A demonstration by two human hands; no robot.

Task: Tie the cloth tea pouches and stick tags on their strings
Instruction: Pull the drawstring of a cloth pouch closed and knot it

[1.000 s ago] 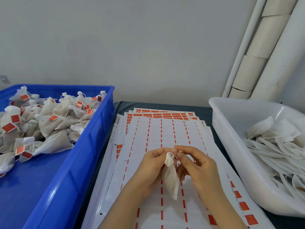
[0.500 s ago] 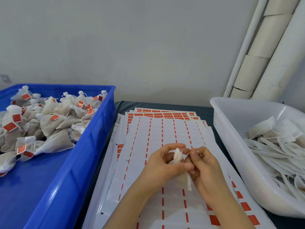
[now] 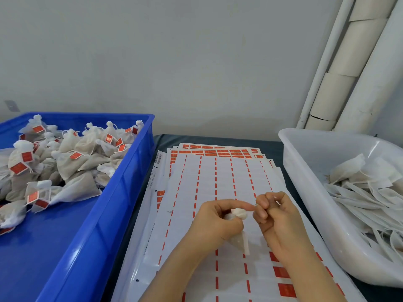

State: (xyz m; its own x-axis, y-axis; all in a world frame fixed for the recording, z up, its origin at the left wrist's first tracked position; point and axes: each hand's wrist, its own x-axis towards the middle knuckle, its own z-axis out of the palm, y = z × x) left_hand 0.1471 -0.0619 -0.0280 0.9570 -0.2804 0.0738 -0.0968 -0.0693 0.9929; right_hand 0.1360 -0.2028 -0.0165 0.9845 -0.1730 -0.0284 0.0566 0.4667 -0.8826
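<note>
Item 1. Cloth tea pouch (image 3: 239,215), white, one piece. It is held above the sticker sheets (image 3: 218,182), at centre front, between both hands. The top is gathered into a small puff; the body hangs down and to the right, below the left palm.

Item 2. Left hand (image 3: 214,221). Its fingers are curled round the pouch's neck, with thumb and forefinger closed just under the puff.

Item 3. Right hand (image 3: 277,216). Its fingers are curled and pinched together just beside the puff, on a thin string (image 3: 255,205) that shows only faintly.

Item 4. Sticker sheets, several, fanned in a stack on the dark worktop (image 3: 165,138). The top sheet is mostly peeled, with red tags left along its right edge.

Item 5. Blue crate (image 3: 122,192), left of the sheets. It holds a heap of tied pouches (image 3: 72,162), many bearing red tags (image 3: 27,156).

Item 6. White tub (image 3: 305,182), right of the sheets. It holds flat, untied pouches (image 3: 370,192).

Item 7. White pipes (image 3: 349,62), upright against the wall behind the tub.
</note>
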